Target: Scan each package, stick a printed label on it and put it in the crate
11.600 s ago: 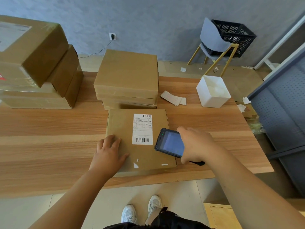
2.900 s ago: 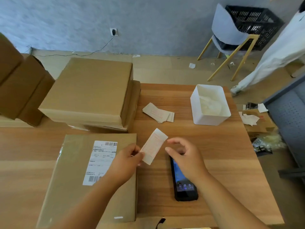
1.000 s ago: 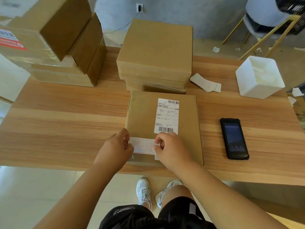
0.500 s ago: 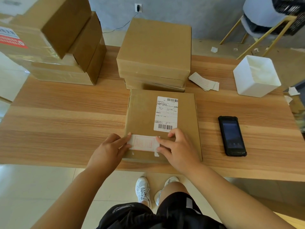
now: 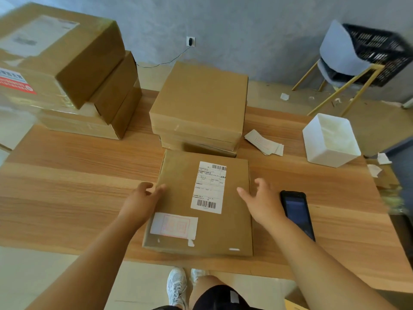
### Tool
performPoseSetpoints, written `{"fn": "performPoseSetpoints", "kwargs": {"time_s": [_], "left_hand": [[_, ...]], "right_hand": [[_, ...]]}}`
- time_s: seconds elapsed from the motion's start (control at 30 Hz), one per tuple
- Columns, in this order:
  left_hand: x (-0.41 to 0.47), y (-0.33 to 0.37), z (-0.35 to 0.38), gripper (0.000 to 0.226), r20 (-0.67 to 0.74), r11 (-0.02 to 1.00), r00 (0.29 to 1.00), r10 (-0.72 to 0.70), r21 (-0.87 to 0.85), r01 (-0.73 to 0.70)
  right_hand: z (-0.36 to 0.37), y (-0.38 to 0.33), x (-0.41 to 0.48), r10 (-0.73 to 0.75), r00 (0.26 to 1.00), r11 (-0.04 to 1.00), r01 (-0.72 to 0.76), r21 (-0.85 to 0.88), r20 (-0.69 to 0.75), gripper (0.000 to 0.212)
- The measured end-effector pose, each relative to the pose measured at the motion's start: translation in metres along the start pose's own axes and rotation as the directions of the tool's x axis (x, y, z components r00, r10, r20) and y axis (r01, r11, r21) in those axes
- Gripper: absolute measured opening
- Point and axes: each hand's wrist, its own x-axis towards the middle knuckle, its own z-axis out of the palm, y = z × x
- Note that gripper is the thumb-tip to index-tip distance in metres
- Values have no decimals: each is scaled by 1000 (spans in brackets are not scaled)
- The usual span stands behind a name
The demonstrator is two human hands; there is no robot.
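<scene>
— Where is the package?
— Your package (image 5: 234,227) lies flat on the table (image 5: 67,198) in the lower middle of the frame, its near edge close to the table's near edge. A white shipping label (image 5: 209,187) with barcodes sits on the upper right part of its top. The printed label (image 5: 174,225), marked in red, is stuck flat at the lower left corner.
— And the hands?
— Your left hand (image 5: 142,201) is at the package's left edge. Its fingers are nearly straight and touch the cardboard without curling round it. Your right hand (image 5: 261,202) is spread wide at the right edge, thumb over the top face, and it holds nothing. I can't tell whether it touches the box.
— The phone?
— The phone (image 5: 297,213) lies screen up on the table, just right of your right hand and partly hidden by your forearm.
— The crate?
— The black crate (image 5: 380,54) sits on a chair (image 5: 339,54) in the upper right of the frame, beyond the table and well apart from the package.
— What else is on the table?
— A stack of boxes (image 5: 199,106) stands directly above the package in the frame. A bigger pile of boxes (image 5: 67,70) fills the upper left. At the right, spare labels (image 5: 263,143) lie between the stack and a white tub (image 5: 330,139).
</scene>
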Motion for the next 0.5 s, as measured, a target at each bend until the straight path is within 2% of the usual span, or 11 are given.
{"fn": "performPoseSetpoints", "kwargs": {"time_s": [0.07,0.17,0.37,0.5], "left_hand": [[6,2,7,71,77,998,995,-63,0,63],[7,0,15,66,81,998,995,-58,10,58],[-9,-8,18,56,72,990,993,-94,-97,100],[-30,-18,14,56,8,991,993,-121,-58,121]], "right_hand": [[2,2,10,93,981,996,-91,-20,168,75],[7,7,16,129,931,991,-134,-8,341,67],[14,13,18,74,946,996,-86,24,316,60],[16,6,15,17,959,1000,-13,-19,283,56]]}}
